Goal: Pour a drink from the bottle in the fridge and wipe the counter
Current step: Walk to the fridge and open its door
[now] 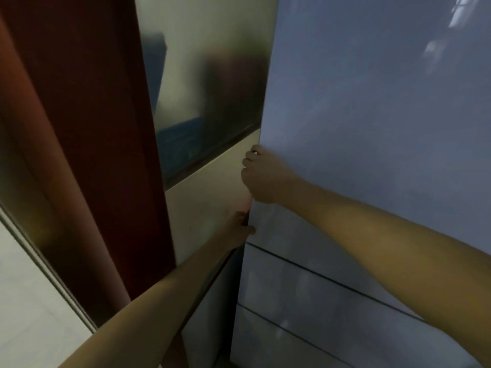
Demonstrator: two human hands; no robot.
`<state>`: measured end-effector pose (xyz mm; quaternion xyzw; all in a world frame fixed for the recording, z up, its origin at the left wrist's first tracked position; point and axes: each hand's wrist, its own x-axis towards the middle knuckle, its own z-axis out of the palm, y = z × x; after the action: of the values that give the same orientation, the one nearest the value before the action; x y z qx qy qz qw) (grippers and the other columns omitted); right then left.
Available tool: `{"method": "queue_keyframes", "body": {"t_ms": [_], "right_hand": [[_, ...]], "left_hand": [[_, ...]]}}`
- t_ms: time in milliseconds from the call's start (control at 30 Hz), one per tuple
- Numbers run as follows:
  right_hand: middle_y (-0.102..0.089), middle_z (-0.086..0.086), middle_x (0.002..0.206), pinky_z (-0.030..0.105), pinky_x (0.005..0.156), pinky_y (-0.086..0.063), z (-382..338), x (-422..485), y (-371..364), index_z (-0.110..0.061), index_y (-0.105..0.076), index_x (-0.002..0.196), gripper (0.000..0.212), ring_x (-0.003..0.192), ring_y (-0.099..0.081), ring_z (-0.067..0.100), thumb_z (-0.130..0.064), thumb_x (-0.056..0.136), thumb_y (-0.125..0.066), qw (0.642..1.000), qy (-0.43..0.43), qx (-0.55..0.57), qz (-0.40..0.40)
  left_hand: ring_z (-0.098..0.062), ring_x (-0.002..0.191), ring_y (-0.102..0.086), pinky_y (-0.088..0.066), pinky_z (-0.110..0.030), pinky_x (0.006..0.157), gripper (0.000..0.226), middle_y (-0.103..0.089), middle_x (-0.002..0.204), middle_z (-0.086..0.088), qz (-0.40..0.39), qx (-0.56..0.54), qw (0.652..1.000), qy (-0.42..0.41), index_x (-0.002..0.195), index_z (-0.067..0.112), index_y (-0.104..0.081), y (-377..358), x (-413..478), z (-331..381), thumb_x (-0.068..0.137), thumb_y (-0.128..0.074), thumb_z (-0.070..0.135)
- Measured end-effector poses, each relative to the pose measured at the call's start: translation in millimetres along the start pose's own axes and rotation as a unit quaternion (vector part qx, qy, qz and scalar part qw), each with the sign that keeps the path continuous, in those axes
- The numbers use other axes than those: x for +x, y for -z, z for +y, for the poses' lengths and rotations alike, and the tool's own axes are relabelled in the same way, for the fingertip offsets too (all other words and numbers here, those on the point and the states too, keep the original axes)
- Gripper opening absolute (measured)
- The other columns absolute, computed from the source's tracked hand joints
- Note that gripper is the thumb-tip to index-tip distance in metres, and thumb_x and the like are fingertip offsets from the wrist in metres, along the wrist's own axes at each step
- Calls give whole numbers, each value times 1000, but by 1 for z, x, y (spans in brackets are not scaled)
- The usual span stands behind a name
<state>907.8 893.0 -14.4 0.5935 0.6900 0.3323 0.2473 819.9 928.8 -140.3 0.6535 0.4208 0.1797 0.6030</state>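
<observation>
A tall grey-blue fridge door (372,115) fills the right half of the head view, its left edge running down the middle. My right hand (261,176) curls its fingers around that left edge. Just below it, my left hand (239,225) also grips the edge, fingers tucked behind it, at the door's lower end. The door looks shut or barely ajar; nothing of the inside shows. The bottle and the counter are out of sight.
Two grey drawer fronts (305,301) lie below the door. To the left stands a cream wall panel (207,208) with a shiny reflective panel (207,88) above it, then a dark red-brown frame (87,128). Pale floor (32,301) shows at bottom left.
</observation>
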Motion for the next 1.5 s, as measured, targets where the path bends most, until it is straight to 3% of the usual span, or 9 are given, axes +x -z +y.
{"method": "queue_keyframes", "body": {"t_ms": [133, 300, 567, 633, 800, 933, 1167, 1367, 1500], "right_hand": [[-66, 4, 104, 39, 108, -26, -11, 10, 8, -18, -66, 96, 13, 102, -52, 24, -25, 95, -56, 993, -30, -67, -88], [-63, 5, 98, 37, 104, -28, -24, 18, 13, -15, -57, 85, 17, 101, -51, 24, -29, 94, -58, 988, -56, -63, -130], [-54, 13, 125, 39, 109, -24, -39, 14, 19, -13, -55, 123, 34, 119, -43, 30, -31, 94, -54, 967, -70, -127, -211], [-55, 12, 120, 38, 107, -27, -40, 11, 21, -14, -57, 119, 31, 114, -45, 30, -31, 93, -55, 967, -79, -133, -202], [-58, 8, 117, 34, 103, -27, -55, 8, 34, -15, -62, 110, 26, 113, -45, 27, -34, 97, -49, 979, -96, -71, -167], [-56, 7, 125, 34, 103, -27, -70, -17, 49, -19, -63, 119, 29, 118, -42, 28, -33, 97, -52, 984, -79, -82, -134], [-58, 6, 127, 37, 108, -21, -111, -83, 110, -19, -64, 117, 28, 124, -41, 26, -31, 97, -48, 994, -23, -51, -97], [-60, 9, 129, 46, 116, -14, -154, -160, 153, -16, -68, 112, 30, 129, -40, 30, -37, 93, -56, 997, -54, -6, -46], [-66, 7, 117, 46, 111, -21, -175, -195, 181, -16, -69, 104, 28, 121, -46, 29, -39, 91, -60, 995, -66, 34, -61]], "left_hand": [[-38, 124, -54, -45, -39, 95, 52, -57, 131, -21, -14, 45, 998, -28, 133, -8, -50, -6, 3, -1, 82, -57, -11], [-32, 126, -51, -47, -32, 84, 63, -52, 139, -8, -7, 83, 995, -52, 140, -1, -44, -8, 15, -13, 79, -62, 1], [-28, 87, -61, -40, -24, 65, 39, -64, 101, -17, 9, 69, 995, -66, 123, -7, -57, -7, -5, -17, 85, -50, -11], [-23, 78, -58, -43, -23, 57, 35, -61, 89, -12, 0, 70, 995, -66, 119, -8, -58, -5, -16, -17, 86, -49, -12], [-42, 120, -52, -47, -40, 87, 40, -54, 129, -32, 28, 80, 994, -76, 127, -16, -47, 4, -49, -15, 87, -47, -11], [-32, 93, -54, -45, -31, 64, 35, -52, 94, -15, 6, 44, 996, -73, 114, -3, -59, 10, -82, -21, 85, -45, -16], [-23, 63, -52, -40, -30, 57, 20, -55, 71, -10, 66, 81, 993, -59, 76, 15, -56, 15, -151, -51, 82, -48, -3], [-30, 76, -63, -57, -44, 70, 25, -66, 85, -20, 24, 120, 991, -51, 101, -5, -63, 13, -227, -69, 79, -52, -5], [-34, 82, -65, -59, -51, 79, 11, -65, 86, -22, -16, 116, 993, -30, 90, 2, -64, 11, -270, -61, 89, -55, -4]]}}
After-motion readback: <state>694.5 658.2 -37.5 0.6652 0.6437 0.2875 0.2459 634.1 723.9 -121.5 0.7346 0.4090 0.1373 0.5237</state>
